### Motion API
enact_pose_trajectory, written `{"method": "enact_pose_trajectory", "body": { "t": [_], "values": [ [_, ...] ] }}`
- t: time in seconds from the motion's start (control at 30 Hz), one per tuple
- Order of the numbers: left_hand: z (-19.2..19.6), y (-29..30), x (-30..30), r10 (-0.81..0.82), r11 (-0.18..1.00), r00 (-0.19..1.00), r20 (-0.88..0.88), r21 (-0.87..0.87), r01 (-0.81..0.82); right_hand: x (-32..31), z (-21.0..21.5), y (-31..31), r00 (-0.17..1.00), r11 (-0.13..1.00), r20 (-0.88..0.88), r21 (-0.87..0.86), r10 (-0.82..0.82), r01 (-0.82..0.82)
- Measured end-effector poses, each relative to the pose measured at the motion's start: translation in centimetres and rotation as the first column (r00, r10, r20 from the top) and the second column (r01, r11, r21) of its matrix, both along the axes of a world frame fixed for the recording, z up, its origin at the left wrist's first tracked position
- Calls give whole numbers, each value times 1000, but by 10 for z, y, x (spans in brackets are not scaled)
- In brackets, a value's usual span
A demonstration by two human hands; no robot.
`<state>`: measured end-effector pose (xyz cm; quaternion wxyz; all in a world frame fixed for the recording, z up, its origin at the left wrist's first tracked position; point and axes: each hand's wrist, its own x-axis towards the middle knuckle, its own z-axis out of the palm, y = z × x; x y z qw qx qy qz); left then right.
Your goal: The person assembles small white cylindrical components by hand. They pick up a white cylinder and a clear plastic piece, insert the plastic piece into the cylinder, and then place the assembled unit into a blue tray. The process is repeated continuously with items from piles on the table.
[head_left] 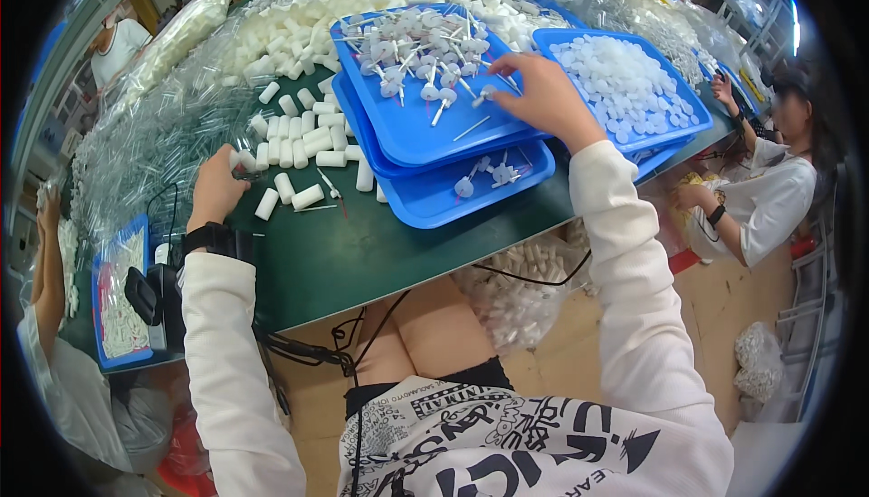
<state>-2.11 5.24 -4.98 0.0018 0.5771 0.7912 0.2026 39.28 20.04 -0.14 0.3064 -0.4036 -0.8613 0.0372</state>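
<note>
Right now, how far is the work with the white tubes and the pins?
Done: nothing finished can be told apart. In hand: left hand grips a tube; right hand picks a pin from the tray. Left: many tubes and pins remain.

A dark green table (362,253) fills the middle of the workroom, its front edge curving in the wide lens. Below it lies a light brown floor (724,316), with a clear plastic bag (759,361) of white pieces at the right. A grey metal frame (54,71) rises along the left side. Bright light (795,26) falls in at the upper right.
</note>
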Motion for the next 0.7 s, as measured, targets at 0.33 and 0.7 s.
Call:
{"method": "enact_pose_trajectory", "body": {
  "t": [0.33,0.7],
  "values": [
    [24,-14,-3,94,992,987,-134,91,-82,-38,11,-6,938,952,179,13,298,-305],
    [115,-93,115,-71,853,921,382,501,-142,-37,6,27,998,971,60,-237,-21,34]
  ]
}}
